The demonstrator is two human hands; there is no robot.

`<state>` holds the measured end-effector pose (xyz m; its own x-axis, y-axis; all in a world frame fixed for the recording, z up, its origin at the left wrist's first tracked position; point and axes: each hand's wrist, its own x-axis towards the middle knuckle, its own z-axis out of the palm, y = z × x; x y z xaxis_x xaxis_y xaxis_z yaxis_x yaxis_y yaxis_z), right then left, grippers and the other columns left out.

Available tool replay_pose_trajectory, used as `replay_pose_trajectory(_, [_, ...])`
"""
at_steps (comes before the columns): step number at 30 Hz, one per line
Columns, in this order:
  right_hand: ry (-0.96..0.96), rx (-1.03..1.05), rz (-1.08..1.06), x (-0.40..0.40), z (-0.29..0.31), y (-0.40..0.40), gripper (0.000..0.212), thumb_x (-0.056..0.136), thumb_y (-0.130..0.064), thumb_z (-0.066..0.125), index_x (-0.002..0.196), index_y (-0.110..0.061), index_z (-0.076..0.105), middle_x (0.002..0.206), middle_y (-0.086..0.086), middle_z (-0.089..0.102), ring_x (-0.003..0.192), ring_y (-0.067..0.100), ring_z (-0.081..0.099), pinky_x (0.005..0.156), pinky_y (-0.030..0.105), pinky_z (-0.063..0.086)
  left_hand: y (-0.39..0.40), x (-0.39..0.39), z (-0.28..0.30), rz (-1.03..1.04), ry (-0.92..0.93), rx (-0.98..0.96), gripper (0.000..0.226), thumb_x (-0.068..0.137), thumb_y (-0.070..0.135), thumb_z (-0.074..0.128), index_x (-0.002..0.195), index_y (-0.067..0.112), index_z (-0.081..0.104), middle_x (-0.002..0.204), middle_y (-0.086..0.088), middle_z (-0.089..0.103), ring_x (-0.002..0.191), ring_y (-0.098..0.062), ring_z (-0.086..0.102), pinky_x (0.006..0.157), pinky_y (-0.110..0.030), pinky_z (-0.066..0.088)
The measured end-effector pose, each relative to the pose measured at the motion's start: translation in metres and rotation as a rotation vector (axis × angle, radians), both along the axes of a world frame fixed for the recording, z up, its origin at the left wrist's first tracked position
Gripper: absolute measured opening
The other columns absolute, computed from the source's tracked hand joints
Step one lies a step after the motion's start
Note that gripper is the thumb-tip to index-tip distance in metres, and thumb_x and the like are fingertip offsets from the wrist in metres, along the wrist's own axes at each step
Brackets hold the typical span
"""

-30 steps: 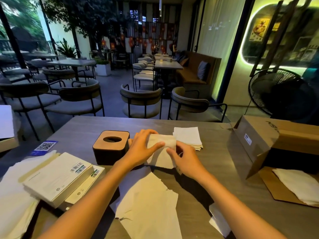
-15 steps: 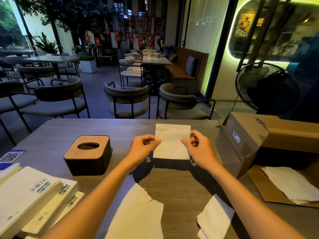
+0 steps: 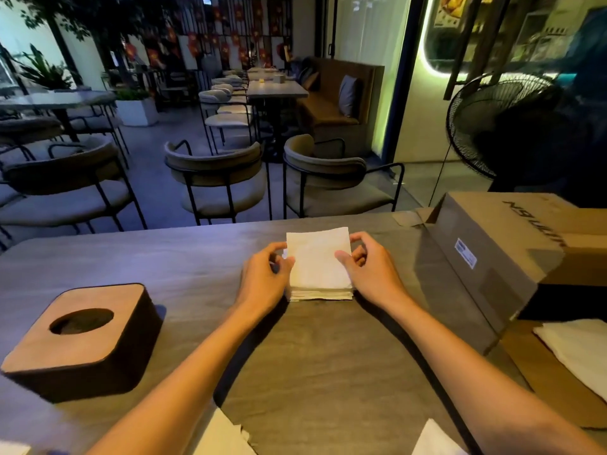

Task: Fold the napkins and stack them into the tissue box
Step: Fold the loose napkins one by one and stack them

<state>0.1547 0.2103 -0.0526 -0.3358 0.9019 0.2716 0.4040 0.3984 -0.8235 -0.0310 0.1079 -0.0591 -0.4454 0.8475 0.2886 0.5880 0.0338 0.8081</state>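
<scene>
Folded napkin being set on the stack, tissue box waiting at left.

On the desk (image 3: 197,257), the tissue box (image 3: 82,339) sits well apart to the left; the left hand (image 3: 266,280) and right hand (image 3: 371,270) pinch the top folded napkin (image 3: 317,257) by its side edges, fingers curled, over the napkin stack (image 3: 320,293). The stacking step looks underway; next likely calls for squaring the edges, letting go, then fetching another sheet.
</scene>
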Motion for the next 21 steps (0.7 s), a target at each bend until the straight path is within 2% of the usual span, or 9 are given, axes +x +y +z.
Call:
replay_pose_trajectory(3, [-0.013, 0.007, -0.004, -0.003, -0.01, 0.009, 0.021, 0.096, -0.027, 0.071, 0.114, -0.025, 0.059, 0.072, -0.001, 0.064, 0.069, 0.01, 0.06, 0.069, 0.03, 0.051, 0.009, 0.001, -0.003, -0.002, 0.088, -0.035, 0.04, 0.1, 0.024, 0.056, 0.14, 0.022, 0.051, 0.086, 0.017, 0.054, 0.078, 0.0, 0.056, 0.055, -0.011, 0.045])
replay_pose_trajectory(5, [-0.012, 0.006, -0.001, -0.003, -0.016, 0.013, 0.023, 0.095, -0.026, 0.072, 0.115, -0.024, 0.061, 0.074, 0.003, 0.066, 0.069, 0.012, 0.061, 0.069, 0.029, 0.051, 0.012, 0.001, -0.005, -0.016, 0.12, -0.061, 0.042, 0.1, 0.023, 0.056, 0.142, 0.021, 0.049, 0.086, 0.016, 0.053, 0.077, -0.002, 0.054, 0.057, -0.012, 0.042])
replay_pose_trajectory(9, [-0.017, 0.004, 0.0, -0.002, -0.019, 0.015, 0.032, 0.094, -0.026, 0.073, 0.123, -0.024, 0.062, 0.075, 0.004, 0.066, 0.07, 0.013, 0.061, 0.073, 0.033, 0.053, 0.009, 0.002, -0.006, -0.032, 0.113, -0.064, 0.048, 0.099, 0.023, 0.058, 0.144, 0.022, 0.044, 0.088, 0.014, 0.053, 0.077, -0.004, 0.057, 0.057, -0.015, 0.046])
replay_pose_trajectory(13, [-0.012, -0.006, -0.011, -0.001, -0.01, 0.006, 0.045, 0.095, -0.027, 0.072, 0.137, -0.024, 0.055, 0.08, 0.003, 0.065, 0.075, 0.012, 0.061, 0.078, 0.035, 0.056, 0.0, 0.0, 0.0, -0.006, 0.074, -0.067, 0.054, 0.098, 0.025, 0.061, 0.147, 0.021, 0.039, 0.092, 0.005, 0.058, 0.08, -0.006, 0.059, 0.06, -0.013, 0.042])
replay_pose_trajectory(15, [0.001, -0.014, -0.014, 0.002, -0.003, -0.001, 0.052, 0.096, -0.027, 0.071, 0.143, -0.023, 0.051, 0.083, 0.003, 0.064, 0.077, 0.013, 0.062, 0.079, 0.038, 0.057, -0.01, -0.002, 0.002, -0.017, 0.114, -0.062, 0.046, 0.097, 0.027, 0.062, 0.139, 0.023, 0.046, 0.096, 0.006, 0.056, 0.081, -0.005, 0.056, 0.061, -0.013, 0.039])
replay_pose_trajectory(18, [-0.01, -0.017, 0.012, 0.009, 0.011, -0.016, 0.051, 0.096, -0.029, 0.07, 0.143, -0.025, 0.05, 0.086, 0.005, 0.065, 0.081, 0.019, 0.065, 0.081, 0.043, 0.059, -0.032, -0.01, 0.001, -0.045, 0.234, -0.087, 0.017, 0.095, 0.033, 0.063, 0.11, 0.027, 0.061, 0.099, 0.005, 0.057, 0.088, -0.008, 0.055, 0.069, -0.016, 0.041])
replay_pose_trajectory(19, [-0.02, -0.021, 0.027, 0.01, 0.015, -0.022, 0.049, 0.096, -0.029, 0.07, 0.141, -0.026, 0.052, 0.088, 0.006, 0.065, 0.082, 0.021, 0.065, 0.082, 0.045, 0.059, -0.042, -0.014, 0.0, -0.051, 0.267, -0.112, 0.009, 0.094, 0.035, 0.063, 0.101, 0.028, 0.064, 0.097, 0.005, 0.059, 0.09, -0.011, 0.055, 0.073, -0.022, 0.045])
replay_pose_trajectory(21, [-0.048, -0.029, 0.055, 0.013, 0.024, -0.036, 0.044, 0.096, -0.03, 0.069, 0.137, -0.026, 0.054, 0.09, 0.006, 0.064, 0.085, 0.023, 0.065, 0.08, 0.043, 0.059, -0.064, -0.017, 0.002, -0.05, 0.314, -0.178, 0.008, 0.093, 0.036, 0.064, 0.09, 0.029, 0.066, 0.092, 0.006, 0.063, 0.089, -0.013, 0.058, 0.08, -0.035, 0.052])
